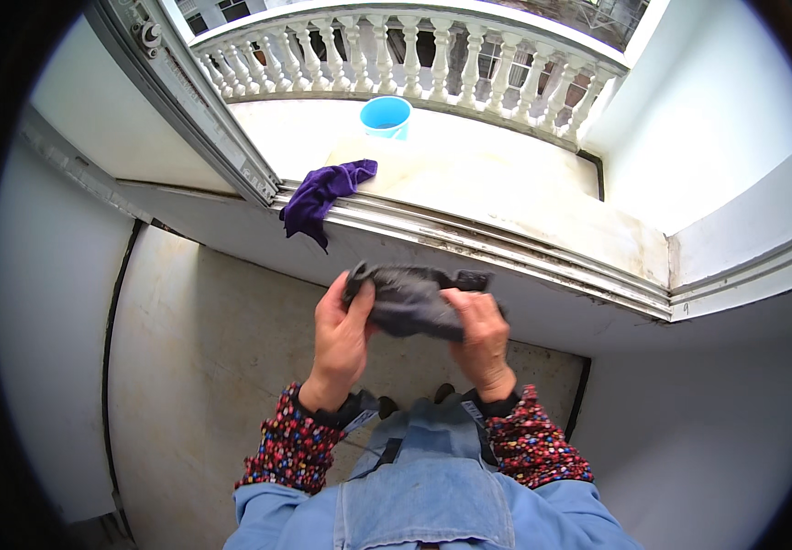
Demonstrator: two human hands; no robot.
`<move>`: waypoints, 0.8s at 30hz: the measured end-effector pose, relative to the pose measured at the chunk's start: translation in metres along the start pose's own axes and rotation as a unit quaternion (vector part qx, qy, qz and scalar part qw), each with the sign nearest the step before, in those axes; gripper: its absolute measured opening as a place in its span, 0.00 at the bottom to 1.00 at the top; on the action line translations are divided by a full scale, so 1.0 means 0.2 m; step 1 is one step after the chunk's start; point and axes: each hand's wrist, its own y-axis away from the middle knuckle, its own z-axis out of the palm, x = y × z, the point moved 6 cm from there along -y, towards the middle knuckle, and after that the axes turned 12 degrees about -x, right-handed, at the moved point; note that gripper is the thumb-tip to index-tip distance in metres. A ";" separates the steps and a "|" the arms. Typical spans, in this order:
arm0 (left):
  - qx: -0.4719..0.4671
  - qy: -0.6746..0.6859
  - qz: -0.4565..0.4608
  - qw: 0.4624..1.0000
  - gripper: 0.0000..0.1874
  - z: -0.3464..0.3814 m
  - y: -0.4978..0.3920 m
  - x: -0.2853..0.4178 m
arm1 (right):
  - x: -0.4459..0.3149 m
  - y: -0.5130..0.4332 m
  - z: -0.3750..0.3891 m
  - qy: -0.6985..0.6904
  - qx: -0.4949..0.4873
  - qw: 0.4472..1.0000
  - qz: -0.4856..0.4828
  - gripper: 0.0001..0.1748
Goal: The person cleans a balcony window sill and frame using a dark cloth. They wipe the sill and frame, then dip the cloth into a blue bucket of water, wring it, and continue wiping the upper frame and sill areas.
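Note:
A dark grey cloth [413,302], slightly blurred, is stretched between my two hands in front of the low wall under the window. My left hand [342,337] grips its left end, the thumb on top. At the right end, my right hand [482,337] has its fingers curled over the cloth. A purple cloth [327,192] lies draped over the sliding window track [437,237], beyond my left hand. Farther out, a light blue bucket [386,118] stands on the balcony floor; what it contains is hard to tell.
A metal-framed sliding panel [189,103] stands at the left end of the track. A white balustrade [409,58] closes off the balcony. White walls [698,426] flank me, and the tiled floor [182,344] has dark edges. Dirt lies along the track.

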 end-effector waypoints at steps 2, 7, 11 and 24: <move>-0.029 -0.021 0.035 0.999 0.08 0.06 -0.18 0.06 | 0.04 -0.10 -0.15 0.018 0.057 0.998 -0.027 0.29; 0.047 -0.354 0.123 0.926 0.16 -0.10 -0.63 0.17 | 0.10 -0.49 -0.11 0.084 -0.023 0.995 -0.055 0.29; 0.077 -0.635 0.162 0.751 0.25 -0.13 -0.58 0.03 | 0.17 -0.58 0.22 0.109 -0.178 0.975 -0.075 0.28; -0.090 -0.652 0.184 0.730 0.16 0.18 -0.22 -0.24 | 0.98 0.28 -0.82 0.291 -0.089 0.936 0.174 0.13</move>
